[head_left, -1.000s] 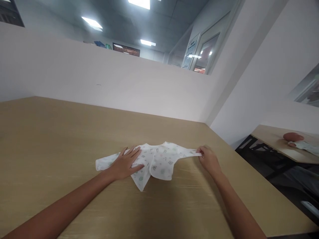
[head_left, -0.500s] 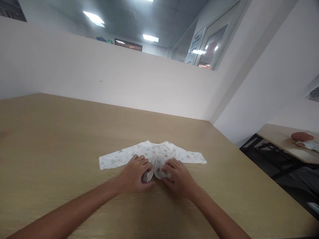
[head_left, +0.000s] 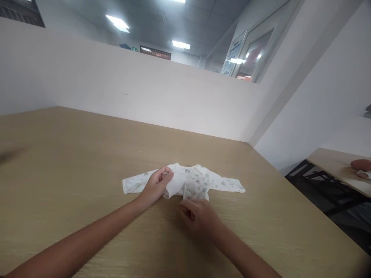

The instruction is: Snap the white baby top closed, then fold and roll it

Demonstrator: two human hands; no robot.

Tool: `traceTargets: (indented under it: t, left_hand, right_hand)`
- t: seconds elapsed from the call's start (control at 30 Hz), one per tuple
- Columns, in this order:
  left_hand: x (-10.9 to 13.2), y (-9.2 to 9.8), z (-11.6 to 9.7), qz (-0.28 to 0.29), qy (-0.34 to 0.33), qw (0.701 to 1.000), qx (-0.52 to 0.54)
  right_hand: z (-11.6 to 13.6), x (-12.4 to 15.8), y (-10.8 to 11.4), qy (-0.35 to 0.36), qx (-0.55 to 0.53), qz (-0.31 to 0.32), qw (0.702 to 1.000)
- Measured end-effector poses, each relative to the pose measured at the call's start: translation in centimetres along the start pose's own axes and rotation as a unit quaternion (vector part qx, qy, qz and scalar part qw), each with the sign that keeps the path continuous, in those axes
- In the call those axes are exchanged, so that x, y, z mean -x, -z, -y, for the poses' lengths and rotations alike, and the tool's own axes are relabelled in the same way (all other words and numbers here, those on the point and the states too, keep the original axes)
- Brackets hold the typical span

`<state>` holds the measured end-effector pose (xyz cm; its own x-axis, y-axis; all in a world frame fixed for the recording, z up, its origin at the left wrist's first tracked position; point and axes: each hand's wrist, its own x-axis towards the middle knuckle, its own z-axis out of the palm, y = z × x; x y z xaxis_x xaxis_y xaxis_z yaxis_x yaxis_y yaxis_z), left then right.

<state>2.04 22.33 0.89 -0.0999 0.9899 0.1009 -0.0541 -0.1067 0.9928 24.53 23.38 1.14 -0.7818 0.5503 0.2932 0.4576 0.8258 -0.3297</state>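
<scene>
A small white baby shirt (head_left: pixel 199 181) with a faint printed pattern lies on the wooden table (head_left: pixel 72 162), its sleeves stretched out to both sides. My left hand (head_left: pixel 156 186) pinches the shirt's left front flap and holds it lifted and folded back. My right hand (head_left: pixel 198 217) is just in front of the shirt's lower hem, fingers curled at the cloth edge and smeared by motion. Whether it grips the hem does not show.
A white partition wall (head_left: pixel 145 92) runs along the table's far edge and right side. A second table (head_left: pixel 333 166) stands at the right with a reddish object (head_left: pixel 361 165) on it. Dark chair frames fill the gap between the tables.
My right hand let go of the right sleeve end and came to the shirt's middle. Both hands took the lower front. My left hand now lifts its flap; my right hand has drawn back.
</scene>
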Motion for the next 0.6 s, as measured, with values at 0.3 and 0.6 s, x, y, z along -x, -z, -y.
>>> traceTargets:
  t: [0.3,0.6]
  left_hand:
    - [-1.1,1.3,0.4,0.074,-0.017,0.997,0.02]
    - [-4.9,4.6,2.8,0.052,-0.069,0.955,-0.283]
  right_hand:
    - [0.3,-4.3,-1.2,-0.132,0.163,0.105,0.972]
    - [1.4,-3.8,-0.7,-0.069,0.228,0.166,0.957]
